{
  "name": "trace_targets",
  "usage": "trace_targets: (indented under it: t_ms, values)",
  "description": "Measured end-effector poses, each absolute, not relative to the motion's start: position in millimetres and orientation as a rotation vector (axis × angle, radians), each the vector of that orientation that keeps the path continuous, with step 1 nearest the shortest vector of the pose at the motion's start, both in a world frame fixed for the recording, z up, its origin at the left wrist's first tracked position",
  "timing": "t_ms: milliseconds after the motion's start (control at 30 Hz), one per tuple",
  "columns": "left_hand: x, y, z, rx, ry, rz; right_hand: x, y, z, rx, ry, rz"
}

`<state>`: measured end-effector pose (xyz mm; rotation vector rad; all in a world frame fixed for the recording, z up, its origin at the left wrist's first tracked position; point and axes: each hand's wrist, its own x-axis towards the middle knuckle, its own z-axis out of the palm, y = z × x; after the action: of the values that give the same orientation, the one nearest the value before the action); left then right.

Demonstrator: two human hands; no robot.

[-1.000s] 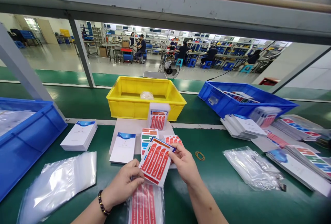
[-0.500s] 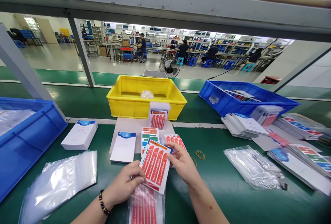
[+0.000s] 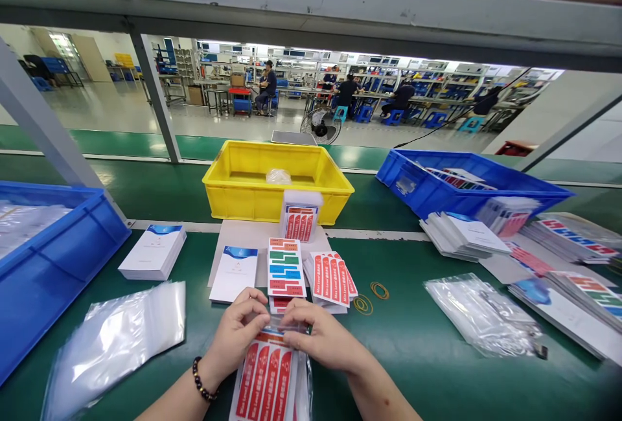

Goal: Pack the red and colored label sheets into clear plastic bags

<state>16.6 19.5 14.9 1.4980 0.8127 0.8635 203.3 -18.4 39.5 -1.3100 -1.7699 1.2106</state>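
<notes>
My left hand and my right hand are closed at the upper edge of a clear plastic bag, both pinching its opening. A red-and-white label sheet lies in the bag, with part of its top edge behind my fingers. Just beyond my hands are a sheet of coloured labels, a stack of red label sheets and white booklets with a blue band. To the right of my right hand lie rubber bands.
A yellow bin stands ahead, with bagged label sheets upright against it. Blue bins flank the bench on both sides. Clear bags and a booklet stack lie left; more bags lie right. Several people work in the background.
The red label sheet, earlier held above the bag in my right hand, has gone down into it. Both hands have come together at the bag's opening.
</notes>
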Motion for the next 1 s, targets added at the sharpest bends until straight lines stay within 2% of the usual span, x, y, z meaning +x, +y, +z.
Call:
trace_targets:
  t_ms: [267,1000]
  values:
    - [14,22,22,1.287,0.874,0.601,204,-14,32,-1.364,-1.531,1.243]
    - [22,15,16,1.391,0.890,0.703,180,-15,24,-1.367,-1.739,0.965]
